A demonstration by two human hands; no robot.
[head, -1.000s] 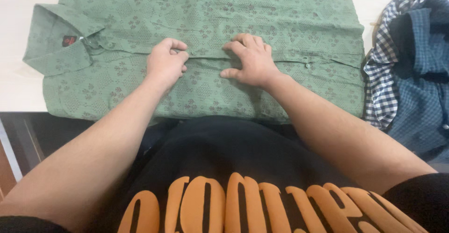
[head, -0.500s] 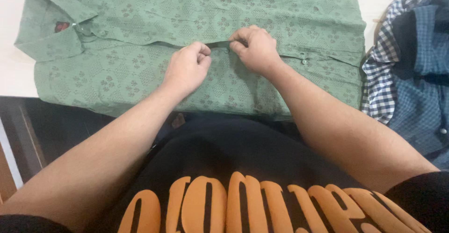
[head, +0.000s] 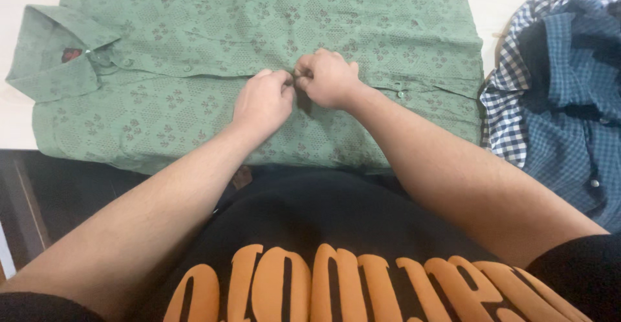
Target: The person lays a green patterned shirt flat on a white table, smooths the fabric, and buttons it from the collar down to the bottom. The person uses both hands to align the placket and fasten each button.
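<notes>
Here the green patterned shirt (head: 272, 44) lies flat on the pale worktop (head: 19, 134), collar (head: 58, 53) to the left and hem to the right, and both hands meet at the middle of its button placket. The left hand (head: 262, 102) has its grip pinched on the placket cloth, and the right hand (head: 330, 76) is curled tight on the same strip just beside it, the 2 sets of fingertips touching. The button itself is hidden under the fingers, so whether it is through its hole cannot be told. To do this well, I judge the cloth should stay flat against the worktop, the 2 layers lined up edge to edge, with only the small strip lifted so the rest of the front keeps smooth. 1 pale button (head: 401, 94) shows further right along the placket, near the right wrist. The shirt's near edge overhangs the front of the worktop close to the person's black top (head: 310, 231), so there is little room toward the body. To the right, a heap of blue checked shirts (head: 563, 89) lies just beside the hem, crowding that side; the far and left parts of the surface leave more room.
</notes>
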